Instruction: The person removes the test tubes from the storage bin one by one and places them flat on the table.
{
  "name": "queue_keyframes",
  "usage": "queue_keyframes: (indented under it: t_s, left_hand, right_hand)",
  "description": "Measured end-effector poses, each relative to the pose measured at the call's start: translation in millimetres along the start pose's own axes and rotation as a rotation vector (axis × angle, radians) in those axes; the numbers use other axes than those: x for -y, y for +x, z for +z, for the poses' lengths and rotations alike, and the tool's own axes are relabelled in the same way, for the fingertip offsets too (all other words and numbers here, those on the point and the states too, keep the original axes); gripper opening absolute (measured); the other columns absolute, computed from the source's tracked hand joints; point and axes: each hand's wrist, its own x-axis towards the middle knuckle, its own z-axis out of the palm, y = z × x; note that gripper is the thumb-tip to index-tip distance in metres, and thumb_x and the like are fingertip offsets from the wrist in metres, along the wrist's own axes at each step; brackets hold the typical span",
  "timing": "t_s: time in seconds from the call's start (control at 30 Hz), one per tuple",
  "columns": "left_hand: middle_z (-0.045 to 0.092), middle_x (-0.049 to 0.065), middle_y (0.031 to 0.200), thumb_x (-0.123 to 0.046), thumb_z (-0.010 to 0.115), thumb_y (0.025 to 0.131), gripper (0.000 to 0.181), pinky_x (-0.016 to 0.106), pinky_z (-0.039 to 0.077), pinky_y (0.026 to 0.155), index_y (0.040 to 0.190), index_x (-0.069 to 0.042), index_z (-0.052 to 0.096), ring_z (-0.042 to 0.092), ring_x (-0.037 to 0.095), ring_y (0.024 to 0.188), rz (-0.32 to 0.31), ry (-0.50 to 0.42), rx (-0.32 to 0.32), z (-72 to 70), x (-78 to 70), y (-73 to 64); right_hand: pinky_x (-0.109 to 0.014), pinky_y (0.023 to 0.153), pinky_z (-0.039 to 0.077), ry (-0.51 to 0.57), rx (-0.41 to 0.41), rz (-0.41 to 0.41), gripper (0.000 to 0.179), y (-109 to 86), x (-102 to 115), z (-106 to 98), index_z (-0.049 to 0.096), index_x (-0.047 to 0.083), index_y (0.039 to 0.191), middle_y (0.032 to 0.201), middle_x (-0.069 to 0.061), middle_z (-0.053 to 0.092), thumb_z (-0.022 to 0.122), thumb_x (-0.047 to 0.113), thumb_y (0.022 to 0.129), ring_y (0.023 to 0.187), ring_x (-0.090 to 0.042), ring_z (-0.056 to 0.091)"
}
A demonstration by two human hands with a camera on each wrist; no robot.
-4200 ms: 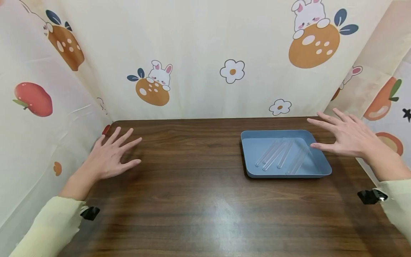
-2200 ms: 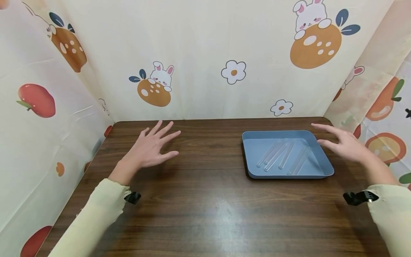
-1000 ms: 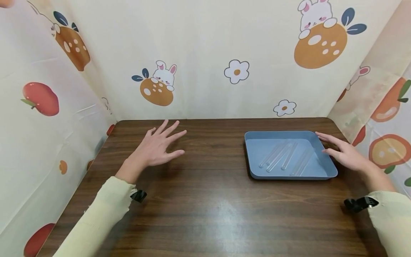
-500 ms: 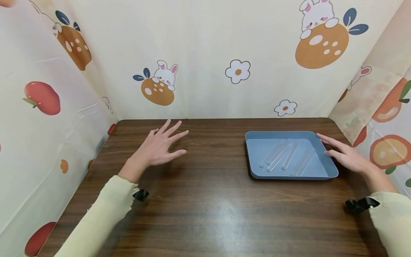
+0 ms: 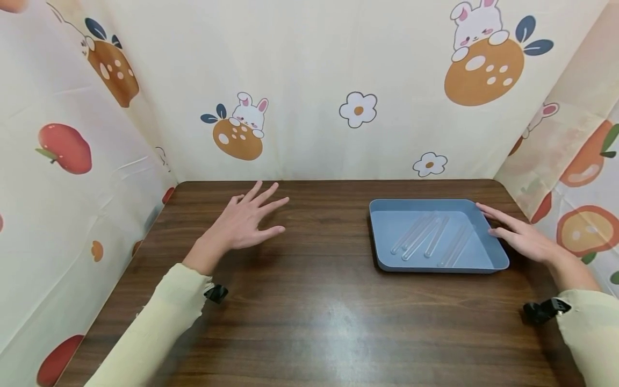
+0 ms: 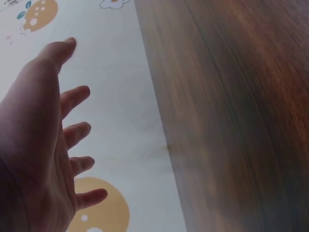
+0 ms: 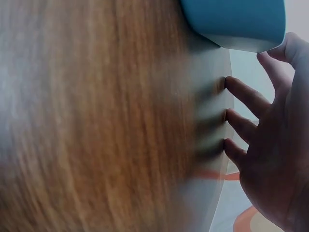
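Note:
A shallow blue tray (image 5: 442, 270) sits on the right half of the table, with several clear test tubes (image 5: 419, 236) lying slantwise in it. At the tray's right side is my right hand (image 5: 527, 239), its thumb and index fingertips touching the rim. In the right wrist view, the other fingertips of that right hand (image 7: 270, 125) reach down to the tabletop beside the tray (image 7: 236, 21). My left hand (image 5: 242, 223) hovers over the left part of the table, fingers spread and holding nothing. The left wrist view shows that hand's palm (image 6: 43, 145) and separate fingers.
The dark wooden table (image 5: 314, 322) meets a cream curtain (image 5: 300, 107) printed with rabbits, fruit and flowers at the back. More printed cloth hangs at the left (image 5: 48, 215) and right sides. Each sleeve cuff carries a small black camera (image 5: 216, 293).
Both hands started spread wide. My left hand has moved right over the table; my right hand has come down from above the tray to its right rim. The test tubes stay put.

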Motion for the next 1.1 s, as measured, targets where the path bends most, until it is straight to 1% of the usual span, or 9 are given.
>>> queue_keyframes:
  t_s: [0.03, 0.07, 0.23, 0.37, 0.47, 0.67, 0.8, 0.97, 1.1]
  left_hand:
    - [0.022, 0.004, 0.191, -0.069, 0.060, 0.106, 0.078, 0.082, 0.036, 0.126, 0.175, -0.036, 0.042, 0.017, 0.043, 0.178, 0.001, -0.002, 0.002, 0.4, -1.2, 1.1]
    - [0.022, 0.004, 0.191, -0.068, 0.061, 0.106, 0.079, 0.082, 0.036, 0.126, 0.175, -0.036, 0.041, 0.018, 0.044, 0.178, 0.005, -0.003, 0.003, 0.3, -2.7, 2.1]
    - [0.021, 0.004, 0.191, -0.067, 0.064, 0.105, 0.081, 0.082, 0.037, 0.126, 0.176, -0.037, 0.039, 0.019, 0.044, 0.178, 0.031, -0.006, 0.013, 1.0, -11.6, 8.2]
    - [0.021, 0.004, 0.191, -0.066, 0.064, 0.106, 0.080, 0.081, 0.037, 0.126, 0.176, -0.037, 0.039, 0.021, 0.044, 0.177, 0.047, -0.012, 0.019, 1.0, -20.4, 13.2]
    - [0.020, 0.003, 0.192, -0.065, 0.066, 0.106, 0.081, 0.081, 0.036, 0.127, 0.177, -0.038, 0.037, 0.022, 0.043, 0.177, 0.055, -0.015, 0.032, 0.9, -27.5, 17.8]
    - [0.018, 0.001, 0.192, -0.063, 0.069, 0.105, 0.083, 0.080, 0.034, 0.129, 0.177, -0.039, 0.036, 0.021, 0.041, 0.178, 0.077, -0.021, 0.048, 1.9, -42.0, 28.6]
    - [0.020, 0.000, 0.192, -0.063, 0.070, 0.105, 0.082, 0.079, 0.035, 0.130, 0.177, -0.040, 0.036, 0.021, 0.040, 0.178, 0.100, -0.024, 0.048, 2.7, -51.1, 36.2]
    - [0.021, -0.001, 0.191, -0.063, 0.069, 0.106, 0.082, 0.080, 0.034, 0.130, 0.177, -0.041, 0.035, 0.020, 0.039, 0.178, 0.122, -0.032, 0.051, 3.4, -63.2, 46.1]
    - [0.020, 0.000, 0.192, -0.063, 0.067, 0.106, 0.083, 0.081, 0.031, 0.131, 0.178, -0.041, 0.032, 0.019, 0.040, 0.179, 0.130, -0.036, 0.068, 2.4, -72.6, 52.7]
  right_hand:
    - [-0.093, 0.115, 0.025, -0.008, 0.002, 0.001, 0.072, -0.1, -0.2, -0.1, 0.017, 0.023, 0.182, 0.174, -0.043, 0.033, 0.051, 0.034, 0.120, 0.157, -0.055, 0.030]
    - [-0.092, 0.114, 0.026, -0.012, 0.002, 0.000, 0.072, -0.2, -0.6, -0.3, 0.017, 0.024, 0.182, 0.174, -0.043, 0.034, 0.051, 0.034, 0.120, 0.156, -0.056, 0.029]
    - [-0.084, 0.111, 0.031, -0.046, -0.006, -0.012, 0.071, -1.4, -2.0, -1.3, 0.019, 0.023, 0.182, 0.172, -0.042, 0.037, 0.052, 0.031, 0.119, 0.151, -0.054, 0.034]
    - [-0.086, 0.109, 0.031, -0.067, 0.012, 0.000, 0.073, -1.4, -1.5, -2.9, 0.015, 0.023, 0.182, 0.172, -0.042, 0.036, 0.051, 0.032, 0.119, 0.147, -0.063, 0.038]
    - [-0.088, 0.109, 0.030, -0.071, 0.025, 0.008, 0.074, -0.5, -0.5, -3.4, 0.014, 0.022, 0.183, 0.172, -0.043, 0.035, 0.050, 0.033, 0.119, 0.149, -0.067, 0.037]
    - [-0.090, 0.109, 0.029, -0.066, 0.032, 0.009, 0.074, 1.1, 1.2, -3.6, 0.013, 0.021, 0.182, 0.173, -0.043, 0.034, 0.049, 0.033, 0.119, 0.150, -0.068, 0.036]
    - [-0.090, 0.109, 0.028, -0.065, 0.033, 0.009, 0.074, 0.8, 1.6, -3.8, 0.013, 0.021, 0.183, 0.173, -0.043, 0.033, 0.049, 0.034, 0.119, 0.150, -0.067, 0.036]
    - [-0.087, 0.110, 0.029, -0.064, 0.024, 0.011, 0.074, 0.2, 0.2, -3.5, 0.013, 0.023, 0.183, 0.173, -0.043, 0.034, 0.050, 0.033, 0.119, 0.150, -0.065, 0.035]
    - [-0.084, 0.110, 0.030, -0.057, 0.015, 0.001, 0.073, 0.6, 0.0, -3.2, 0.015, 0.023, 0.183, 0.173, -0.043, 0.035, 0.050, 0.032, 0.120, 0.147, -0.062, 0.035]
